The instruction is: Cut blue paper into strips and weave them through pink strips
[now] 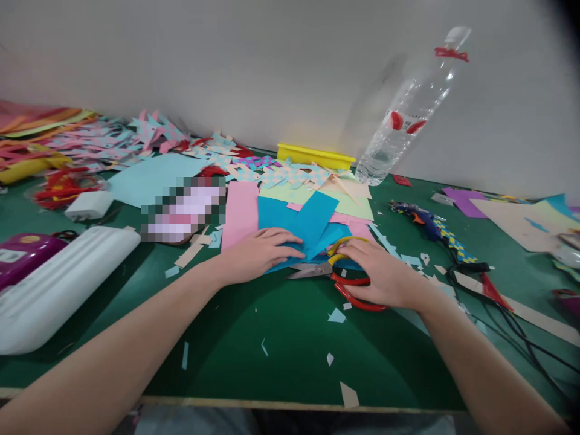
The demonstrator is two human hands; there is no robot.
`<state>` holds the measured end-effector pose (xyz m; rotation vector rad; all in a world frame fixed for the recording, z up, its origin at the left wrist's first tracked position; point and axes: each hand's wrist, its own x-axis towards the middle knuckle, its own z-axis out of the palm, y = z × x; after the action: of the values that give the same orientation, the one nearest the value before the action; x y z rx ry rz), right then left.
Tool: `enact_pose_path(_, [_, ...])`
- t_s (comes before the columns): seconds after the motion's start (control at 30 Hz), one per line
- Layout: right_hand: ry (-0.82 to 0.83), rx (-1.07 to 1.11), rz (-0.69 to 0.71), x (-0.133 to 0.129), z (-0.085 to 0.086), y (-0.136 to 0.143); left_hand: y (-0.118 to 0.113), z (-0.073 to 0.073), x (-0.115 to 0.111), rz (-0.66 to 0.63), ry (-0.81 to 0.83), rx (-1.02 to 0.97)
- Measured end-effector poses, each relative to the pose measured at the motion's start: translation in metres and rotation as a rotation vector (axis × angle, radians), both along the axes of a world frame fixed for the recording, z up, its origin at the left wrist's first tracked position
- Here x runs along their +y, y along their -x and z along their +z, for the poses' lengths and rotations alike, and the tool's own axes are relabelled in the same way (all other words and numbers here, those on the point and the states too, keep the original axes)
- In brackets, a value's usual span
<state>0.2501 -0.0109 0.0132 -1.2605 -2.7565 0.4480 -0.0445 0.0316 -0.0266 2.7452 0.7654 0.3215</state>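
Sheets of blue paper [276,214] lie on the green tabletop, with a blue strip [319,214] slanting across them. My left hand [260,251] rests palm down on the near left part of the blue paper, its fingers stretched out. In my right hand [385,272] is a pair of scissors [321,270] with yellow and red handles. Their blades point left, slightly apart, just in front of the paper's near edge. Pink paper [241,208] shows to the left of the blue, and pale green paper [357,202] behind it.
A tilted water bottle [403,127] stands at the wall, right of a yellow tray-like piece [315,157]. Left are a blurred-out phone [185,211], a white adapter [89,205] and a long white case [67,290]. Black cables [512,320] run on the right. Paper scraps [336,315] lie scattered.
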Motion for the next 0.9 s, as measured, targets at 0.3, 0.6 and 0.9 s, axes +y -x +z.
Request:
enact_pose_path(0.3, [0.002,-0.018,0.017,0.001,0.001,0.001,0.001,-0.002,0.001,0.001,0.006,-0.014])
enact_pose_path(0.6, [0.003,-0.003,0.013,0.0,0.002,0.011,-0.001,0.002,0.001,0.023,0.018,0.017])
enact_pose_path(0.9, [0.026,0.003,0.017,0.001,0.002,0.01,0.0,0.001,0.002,0.018,0.016,-0.004])
